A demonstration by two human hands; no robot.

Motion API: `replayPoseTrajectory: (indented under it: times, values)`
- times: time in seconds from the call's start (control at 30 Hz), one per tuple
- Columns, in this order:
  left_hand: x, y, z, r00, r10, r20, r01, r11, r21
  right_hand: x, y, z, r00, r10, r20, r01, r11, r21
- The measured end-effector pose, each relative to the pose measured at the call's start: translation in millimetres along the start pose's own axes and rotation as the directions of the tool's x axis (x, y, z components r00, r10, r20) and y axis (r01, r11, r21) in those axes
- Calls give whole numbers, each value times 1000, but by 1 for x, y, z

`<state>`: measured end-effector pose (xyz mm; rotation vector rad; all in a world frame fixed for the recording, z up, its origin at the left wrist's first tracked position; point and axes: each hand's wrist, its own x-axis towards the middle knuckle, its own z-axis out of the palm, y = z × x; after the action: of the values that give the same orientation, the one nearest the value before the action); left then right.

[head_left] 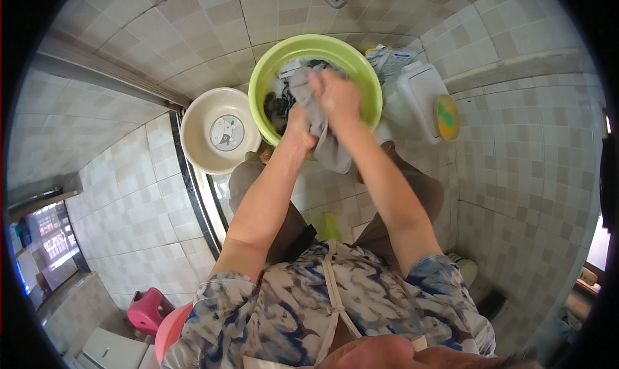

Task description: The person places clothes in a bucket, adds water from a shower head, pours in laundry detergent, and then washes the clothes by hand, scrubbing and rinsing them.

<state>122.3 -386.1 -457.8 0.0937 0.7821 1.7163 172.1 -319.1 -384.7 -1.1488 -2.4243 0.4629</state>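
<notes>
A wet-looking grey cloth (332,151) is bunched between my two hands over a lime-green tub (372,92), its lower end hanging past the tub's near rim. My left hand (298,127) grips the cloth on its left side, fingers wrapped and partly hidden. Higher up, my right hand (336,97) is closed on the same cloth, slightly smeared by motion. Inside the tub, dark laundry (276,105) lies in sudsy water, left of my hands.
Left of the tub stands a cream basin (193,127) with a cartoon print. At right are a white lidded bin (419,88), a yellow-green oval item (446,117) and a plastic bag (387,59). A pink stool (148,311) sits at lower left. A metal door track (209,208) crosses the floor.
</notes>
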Motion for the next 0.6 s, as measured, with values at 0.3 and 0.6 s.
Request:
replayPoseTrajectory:
  times: [0.3,0.6]
  values:
    - [0,33,21,991,-99,92,128,906,-404,51,-3,-4,997,65,-28,-66,998,-20]
    - [-7,101,25,964,41,-264,-83,985,-150,25,-11,-90,947,-42,-319,180,892,416]
